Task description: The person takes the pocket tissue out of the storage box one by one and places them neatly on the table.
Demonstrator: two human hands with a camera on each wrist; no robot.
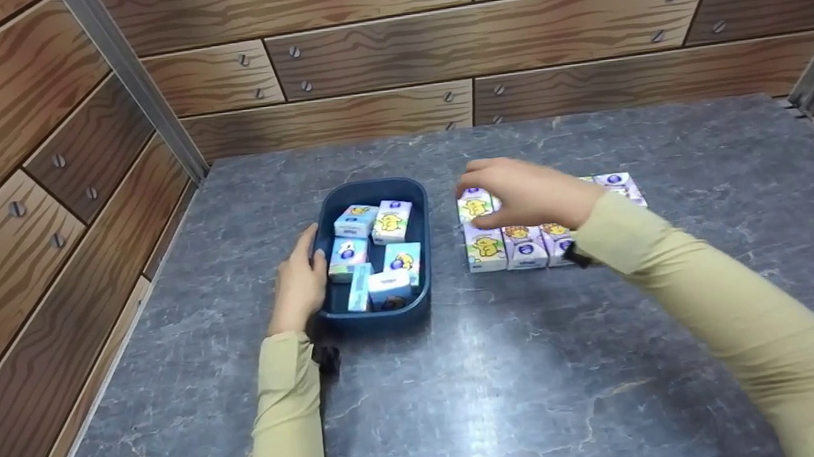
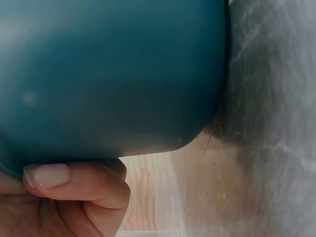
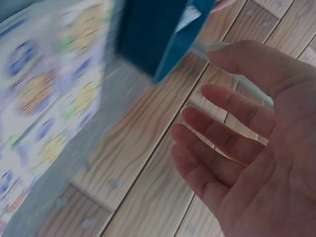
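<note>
A dark blue plastic bin (image 1: 378,319) stands on the table, holding several small tissue packs (image 1: 392,221) with cartoon prints, some blue and some white, lying at different angles. My left hand (image 1: 298,286) grips the bin's left side at the rim; in the left wrist view its curled fingers (image 2: 84,185) touch the bin wall (image 2: 123,84). To the right of the bin, purple-and-white tissue packs (image 1: 485,248) lie in rows. My right hand (image 1: 520,194) hovers over the left end of these rows. In the right wrist view its fingers (image 3: 227,133) are loosely bent and hold nothing.
A grey marbled tabletop (image 1: 421,402) lies under everything. Wood-patterned panels (image 1: 379,56) rise at the back and on the left side. A narrow strip of tabletop separates the bin from the rows of packs. The right forearm (image 1: 734,319) covers part of the rows.
</note>
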